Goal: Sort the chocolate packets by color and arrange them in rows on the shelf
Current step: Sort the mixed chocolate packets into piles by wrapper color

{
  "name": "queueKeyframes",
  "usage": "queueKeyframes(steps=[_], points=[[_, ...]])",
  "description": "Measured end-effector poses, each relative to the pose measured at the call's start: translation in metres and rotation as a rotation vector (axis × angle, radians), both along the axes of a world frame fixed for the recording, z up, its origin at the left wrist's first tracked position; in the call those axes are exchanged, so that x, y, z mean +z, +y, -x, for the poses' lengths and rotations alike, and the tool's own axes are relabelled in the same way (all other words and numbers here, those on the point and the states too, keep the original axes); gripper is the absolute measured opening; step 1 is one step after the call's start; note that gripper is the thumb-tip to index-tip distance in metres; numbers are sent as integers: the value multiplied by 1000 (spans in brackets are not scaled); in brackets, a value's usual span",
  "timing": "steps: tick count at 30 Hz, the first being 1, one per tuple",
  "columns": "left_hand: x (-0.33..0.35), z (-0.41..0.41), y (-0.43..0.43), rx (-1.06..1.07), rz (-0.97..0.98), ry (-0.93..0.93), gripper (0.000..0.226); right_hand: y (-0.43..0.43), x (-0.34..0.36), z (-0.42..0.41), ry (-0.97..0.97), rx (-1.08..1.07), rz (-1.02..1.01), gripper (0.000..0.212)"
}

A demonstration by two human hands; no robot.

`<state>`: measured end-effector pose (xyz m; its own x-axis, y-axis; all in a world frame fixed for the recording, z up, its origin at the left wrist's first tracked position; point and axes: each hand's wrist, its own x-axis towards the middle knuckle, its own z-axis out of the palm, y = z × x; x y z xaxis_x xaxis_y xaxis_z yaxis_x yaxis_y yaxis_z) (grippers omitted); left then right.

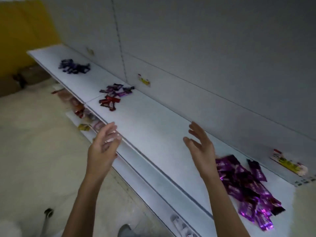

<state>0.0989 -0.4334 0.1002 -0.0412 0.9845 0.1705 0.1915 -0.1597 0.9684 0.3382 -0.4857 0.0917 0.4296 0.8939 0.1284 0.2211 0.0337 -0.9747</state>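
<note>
Near right, purple packets (248, 187) lay heaped on shelf (153, 127), left hand (102, 147) and right hand (201, 149) hovered over its front, each grip apart and empty, red packets (109, 101) farther left, mixed purple pile (118, 90) just beyond, dark blue pile (73, 66) farthest

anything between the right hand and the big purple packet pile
Nothing visible does. The right hand is open above bare shelf, and the purple packet pile lies just beside its wrist, to the right.
</note>
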Motion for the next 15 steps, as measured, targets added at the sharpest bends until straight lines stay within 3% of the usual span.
queueKeyframes(steps=[7, 15], points=[[18, 138, -14, 396, -72, -6, 35, 62, 16, 103, 30, 265, -55, 47], [14, 242, -20, 631, -29, -27, 35, 128, 3, 214, 83, 458, -45, 49]])
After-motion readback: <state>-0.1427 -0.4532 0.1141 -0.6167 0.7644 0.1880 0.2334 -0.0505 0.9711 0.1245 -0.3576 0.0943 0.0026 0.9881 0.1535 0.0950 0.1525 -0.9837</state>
